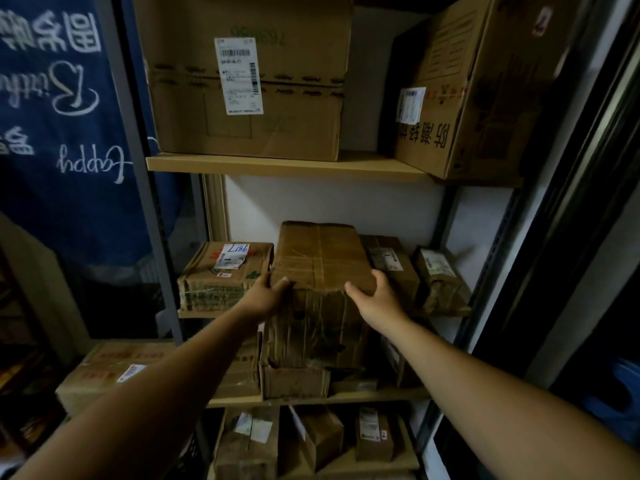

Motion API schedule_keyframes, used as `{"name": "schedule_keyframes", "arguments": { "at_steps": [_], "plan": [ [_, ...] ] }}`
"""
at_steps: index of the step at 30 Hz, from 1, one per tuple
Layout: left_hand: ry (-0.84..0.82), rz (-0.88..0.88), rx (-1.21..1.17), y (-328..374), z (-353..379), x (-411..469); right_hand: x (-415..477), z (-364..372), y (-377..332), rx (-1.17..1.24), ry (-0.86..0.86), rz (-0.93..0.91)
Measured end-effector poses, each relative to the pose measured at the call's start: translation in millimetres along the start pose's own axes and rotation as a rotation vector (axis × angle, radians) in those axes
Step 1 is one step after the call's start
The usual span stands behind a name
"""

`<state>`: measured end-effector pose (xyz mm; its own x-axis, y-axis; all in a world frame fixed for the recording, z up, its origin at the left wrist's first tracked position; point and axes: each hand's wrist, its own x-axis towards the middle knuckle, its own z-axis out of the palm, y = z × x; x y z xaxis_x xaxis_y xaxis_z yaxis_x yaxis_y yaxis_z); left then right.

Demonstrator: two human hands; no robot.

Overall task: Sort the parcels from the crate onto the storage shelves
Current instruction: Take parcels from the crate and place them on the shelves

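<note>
Dim storage shelves (284, 166): placing a parcel (322, 261) mid-frame.
Left hand (268, 297) and right hand (375, 301) grip its near corners, fingers (380, 276) curled round it; next it probably needs sliding back between the neighbouring boxes (225, 275).

wooden shelves (284, 167) hold cardboard parcels (242, 133), several per tier.

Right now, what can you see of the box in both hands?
The taped cardboard box is brown, worn and creased, with tape strips crossing its top. It lies level at the middle shelf, among other parcels, its near end jutting out. The left hand grips its left corner, the right hand its right corner.
</note>
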<state>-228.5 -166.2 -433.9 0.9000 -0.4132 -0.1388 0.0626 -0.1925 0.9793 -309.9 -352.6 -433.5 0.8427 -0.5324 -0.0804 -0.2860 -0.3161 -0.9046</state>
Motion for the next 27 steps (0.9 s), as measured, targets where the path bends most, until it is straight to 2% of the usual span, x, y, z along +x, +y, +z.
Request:
{"name": "schedule_keyframes", "arguments": {
  "at_steps": [5,11,13,17,19,23,27],
  "plan": [
    [0.043,0.053,-0.071,19.5,-1.7,2.4,6.2,-23.5,-21.2,0.108,0.001,-0.071],
    [0.017,0.181,-0.095,39.9,2.2,1.0,15.9,-34.2,-33.4,0.122,0.028,-0.097],
    [0.023,0.142,-0.099,37.3,1.2,2.4,17.5,-34.9,-32.6,0.124,-0.007,-0.085],
    [0.047,-0.118,-0.004,27.0,2.0,3.0,18.5,-29.5,-29.7,0.156,-0.107,0.026],
    [0.031,-0.176,0.01,28.5,3.8,-0.3,19.1,-27.0,-29.6,0.155,-0.114,0.018],
    [0.036,-0.028,-0.009,35.3,-3.0,6.9,24.3,-29.4,-38.3,0.149,-0.03,-0.075],
    [0.068,0.068,0.075,44.7,-7.0,13.0,33.2,-30.9,-46.6,0.139,0.024,-0.084]
  ]
}}
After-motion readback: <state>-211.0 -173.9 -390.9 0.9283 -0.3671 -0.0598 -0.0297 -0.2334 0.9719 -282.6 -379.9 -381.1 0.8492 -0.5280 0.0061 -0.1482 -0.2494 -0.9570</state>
